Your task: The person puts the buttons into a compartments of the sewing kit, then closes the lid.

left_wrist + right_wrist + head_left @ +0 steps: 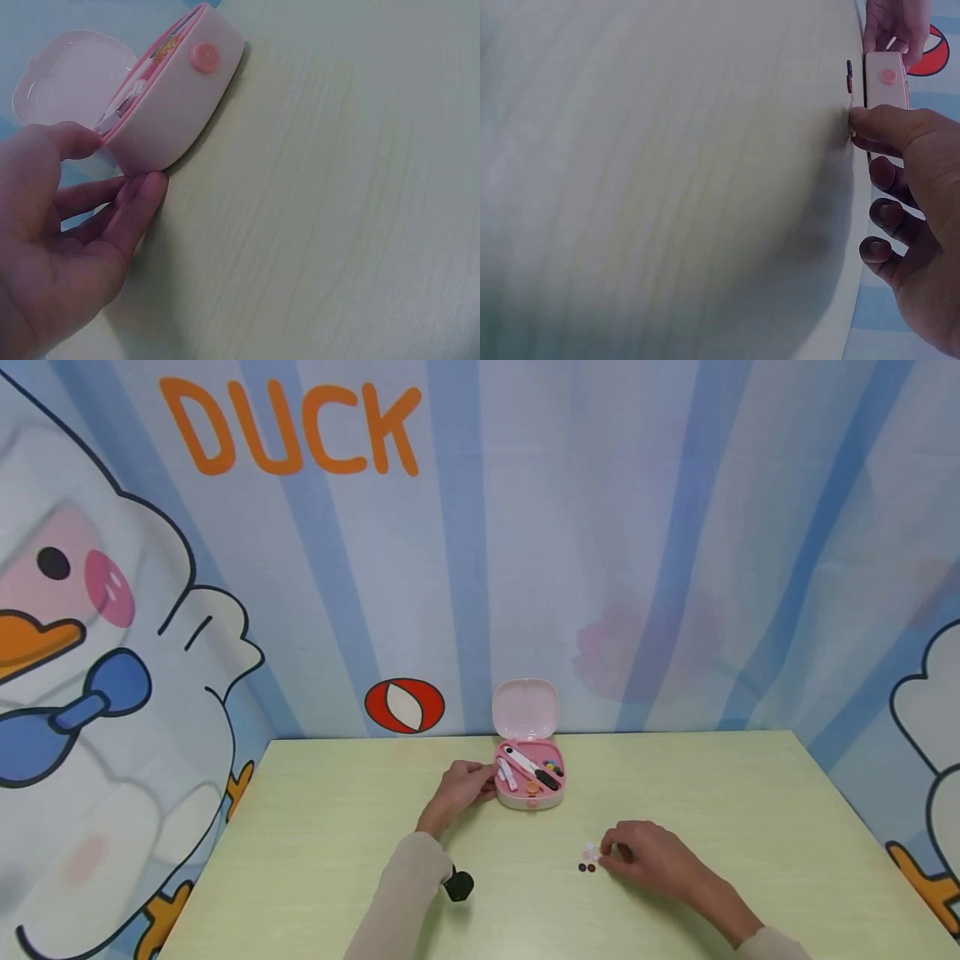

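Observation:
A pink box (528,803) with a raised lid (526,708) stands at the table's back edge. In it lie a white tool with a black end (540,774), white sticks (507,774) and small coloured pieces (553,767). My left hand (463,787) holds the box's left side, thumb at the rim (105,140) and fingers low against the wall. Farther right, small pale buttons (587,855) and two dark ones (587,867) lie close together. My right hand (651,858) pinches at the pale buttons, thumb and index nearly meeting over one, its other fingers bent.
The pale wooden table (322,860) ends at a fabric backdrop (525,527) printed with stripes and a duck. A black object (459,886) sits at the left sleeve cuff (420,868).

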`<state>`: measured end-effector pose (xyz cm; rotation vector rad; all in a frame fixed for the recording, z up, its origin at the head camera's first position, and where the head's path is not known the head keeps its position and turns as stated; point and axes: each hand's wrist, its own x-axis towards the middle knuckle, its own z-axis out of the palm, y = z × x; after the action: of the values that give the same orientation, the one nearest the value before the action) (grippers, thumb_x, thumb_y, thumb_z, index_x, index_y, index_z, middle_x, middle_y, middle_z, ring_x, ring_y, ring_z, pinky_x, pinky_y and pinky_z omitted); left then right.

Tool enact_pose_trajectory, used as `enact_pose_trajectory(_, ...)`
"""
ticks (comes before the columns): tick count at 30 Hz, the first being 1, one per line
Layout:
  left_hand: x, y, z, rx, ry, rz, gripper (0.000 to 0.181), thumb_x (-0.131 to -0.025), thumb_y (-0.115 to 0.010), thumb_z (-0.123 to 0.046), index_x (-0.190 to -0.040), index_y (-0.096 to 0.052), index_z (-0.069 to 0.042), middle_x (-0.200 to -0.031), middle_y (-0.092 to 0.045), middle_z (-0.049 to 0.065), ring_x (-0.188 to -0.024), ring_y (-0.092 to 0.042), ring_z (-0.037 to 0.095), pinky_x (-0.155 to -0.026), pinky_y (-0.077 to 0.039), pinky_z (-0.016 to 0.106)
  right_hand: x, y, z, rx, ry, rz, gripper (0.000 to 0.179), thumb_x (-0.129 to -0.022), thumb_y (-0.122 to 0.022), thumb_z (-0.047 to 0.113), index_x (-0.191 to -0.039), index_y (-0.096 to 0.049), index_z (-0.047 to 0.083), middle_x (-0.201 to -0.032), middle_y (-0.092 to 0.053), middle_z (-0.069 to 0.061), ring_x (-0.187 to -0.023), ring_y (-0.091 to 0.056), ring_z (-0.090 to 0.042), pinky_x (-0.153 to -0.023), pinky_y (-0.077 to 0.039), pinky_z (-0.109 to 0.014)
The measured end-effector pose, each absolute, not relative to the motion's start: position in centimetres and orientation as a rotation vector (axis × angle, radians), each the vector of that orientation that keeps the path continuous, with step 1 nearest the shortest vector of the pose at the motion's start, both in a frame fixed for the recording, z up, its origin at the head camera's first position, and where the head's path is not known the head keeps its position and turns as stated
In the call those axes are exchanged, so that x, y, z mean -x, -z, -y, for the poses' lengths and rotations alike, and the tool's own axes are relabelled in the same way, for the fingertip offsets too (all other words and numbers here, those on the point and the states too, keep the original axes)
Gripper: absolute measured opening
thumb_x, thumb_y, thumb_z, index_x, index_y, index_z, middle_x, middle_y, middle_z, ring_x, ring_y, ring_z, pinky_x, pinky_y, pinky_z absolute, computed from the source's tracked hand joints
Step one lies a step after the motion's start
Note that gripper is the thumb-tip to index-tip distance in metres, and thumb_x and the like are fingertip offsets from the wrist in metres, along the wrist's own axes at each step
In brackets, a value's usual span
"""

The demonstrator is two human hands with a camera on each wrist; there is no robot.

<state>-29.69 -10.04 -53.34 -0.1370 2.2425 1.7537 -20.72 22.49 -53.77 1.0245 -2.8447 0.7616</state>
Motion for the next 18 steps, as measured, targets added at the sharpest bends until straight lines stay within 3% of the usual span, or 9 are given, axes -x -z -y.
enact_pose_trajectory(18,29.64,53.31,10.13,0.13,-1.744,-2.247,0.042,-0.107,-0.061,-0.031,-0.128,-0.067,0.004,-0.103,-0.071,0.009,-0.092,-0.067,0.016,-0.084,-0.06,0.026,21.26,54.25,-22.55,-0.974,-0.947,2.84,0.014,-0.096,-0.071,0.008,-0.094,-0.073,0.022,-0.072,-0.054,0.017,-0.064,-0.047,0.0,-0.058,-0.045,-0.022)
